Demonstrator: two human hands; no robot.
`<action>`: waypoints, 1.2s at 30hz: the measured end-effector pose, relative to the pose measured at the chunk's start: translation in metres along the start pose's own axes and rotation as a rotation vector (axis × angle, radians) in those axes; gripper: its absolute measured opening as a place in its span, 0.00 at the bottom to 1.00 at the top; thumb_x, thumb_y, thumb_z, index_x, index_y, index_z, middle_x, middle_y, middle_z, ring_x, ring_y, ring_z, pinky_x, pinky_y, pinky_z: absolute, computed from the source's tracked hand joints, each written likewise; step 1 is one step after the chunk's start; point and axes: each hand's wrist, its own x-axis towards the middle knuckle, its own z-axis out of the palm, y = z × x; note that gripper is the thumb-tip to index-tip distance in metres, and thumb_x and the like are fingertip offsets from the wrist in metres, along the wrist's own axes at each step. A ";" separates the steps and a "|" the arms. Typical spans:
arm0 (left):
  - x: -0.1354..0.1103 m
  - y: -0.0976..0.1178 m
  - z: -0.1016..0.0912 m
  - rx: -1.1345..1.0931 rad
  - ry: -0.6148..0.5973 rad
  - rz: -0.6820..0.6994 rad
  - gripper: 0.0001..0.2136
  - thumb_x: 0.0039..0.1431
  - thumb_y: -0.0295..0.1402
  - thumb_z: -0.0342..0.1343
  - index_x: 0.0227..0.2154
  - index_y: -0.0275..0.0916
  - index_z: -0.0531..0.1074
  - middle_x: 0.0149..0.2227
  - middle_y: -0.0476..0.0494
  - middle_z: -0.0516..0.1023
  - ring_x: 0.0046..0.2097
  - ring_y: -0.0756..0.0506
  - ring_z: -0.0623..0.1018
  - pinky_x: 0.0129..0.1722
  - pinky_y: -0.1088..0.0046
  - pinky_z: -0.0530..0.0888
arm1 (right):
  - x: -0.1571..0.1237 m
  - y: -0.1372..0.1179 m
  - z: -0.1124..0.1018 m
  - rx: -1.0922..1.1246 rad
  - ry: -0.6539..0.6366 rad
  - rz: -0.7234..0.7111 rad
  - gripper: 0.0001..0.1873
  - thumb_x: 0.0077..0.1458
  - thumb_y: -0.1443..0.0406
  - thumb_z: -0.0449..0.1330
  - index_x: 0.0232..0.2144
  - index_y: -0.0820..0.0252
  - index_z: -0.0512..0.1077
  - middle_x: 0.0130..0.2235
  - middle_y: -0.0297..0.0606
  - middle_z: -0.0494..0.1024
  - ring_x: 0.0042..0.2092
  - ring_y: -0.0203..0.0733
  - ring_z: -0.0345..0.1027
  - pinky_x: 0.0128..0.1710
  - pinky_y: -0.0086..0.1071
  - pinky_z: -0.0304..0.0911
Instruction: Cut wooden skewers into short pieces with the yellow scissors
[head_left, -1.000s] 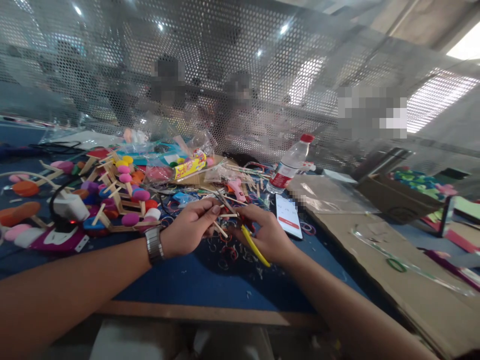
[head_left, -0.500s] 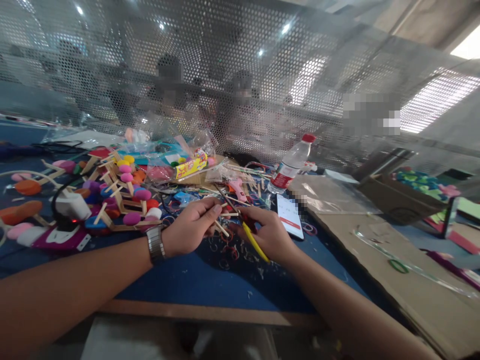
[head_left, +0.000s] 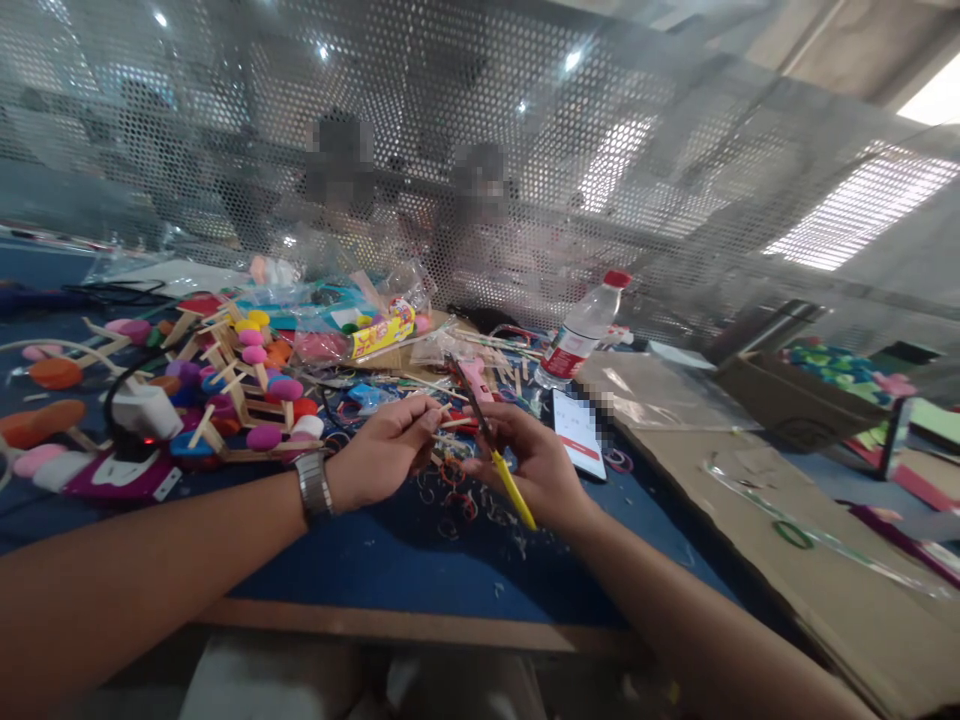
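Note:
My left hand [head_left: 382, 450], with a metal watch on its wrist, pinches a few thin wooden sticks [head_left: 448, 424] above the blue table [head_left: 390, 565]. My right hand [head_left: 529, 462] is closed round yellow-handled scissors [head_left: 495, 440], whose dark blades point up and away, just right of the sticks. The two hands almost touch. Small rubber bands and wood scraps [head_left: 457, 500] lie on the table under them.
A stick frame with coloured pompoms [head_left: 240, 385] and a white charger [head_left: 142, 412] sit at left. A phone [head_left: 579, 432], water bottle [head_left: 581, 330], plastic bags and cardboard [head_left: 750, 500] lie right. A perforated metal screen [head_left: 450, 150] stands behind, with people beyond it.
My right hand has lifted slightly and tilted the scissors more upright, with the blades now pointing farther up. My left hand has barely moved with its sticks.

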 end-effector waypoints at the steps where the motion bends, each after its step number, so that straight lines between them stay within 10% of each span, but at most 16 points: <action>1: -0.001 0.001 0.000 0.027 -0.012 0.002 0.21 0.62 0.54 0.51 0.29 0.38 0.64 0.21 0.56 0.60 0.22 0.53 0.61 0.22 0.77 0.61 | 0.000 0.000 0.000 -0.018 0.009 0.004 0.25 0.47 0.52 0.71 0.44 0.57 0.74 0.27 0.29 0.67 0.27 0.35 0.59 0.27 0.30 0.59; 19: -0.007 0.011 0.009 0.055 -0.244 -0.079 0.22 0.63 0.54 0.51 0.30 0.37 0.68 0.22 0.52 0.69 0.24 0.51 0.69 0.26 0.75 0.69 | 0.002 0.002 -0.001 0.002 0.044 0.023 0.19 0.48 0.53 0.70 0.35 0.58 0.73 0.25 0.30 0.68 0.27 0.35 0.62 0.27 0.29 0.61; 36: -0.002 0.005 0.007 -0.183 -0.183 -0.094 0.21 0.55 0.52 0.62 0.34 0.36 0.73 0.31 0.46 0.78 0.32 0.48 0.76 0.32 0.72 0.72 | 0.000 -0.003 0.001 -0.082 -0.162 -0.016 0.45 0.45 0.50 0.72 0.59 0.62 0.63 0.24 0.26 0.65 0.26 0.35 0.58 0.27 0.29 0.58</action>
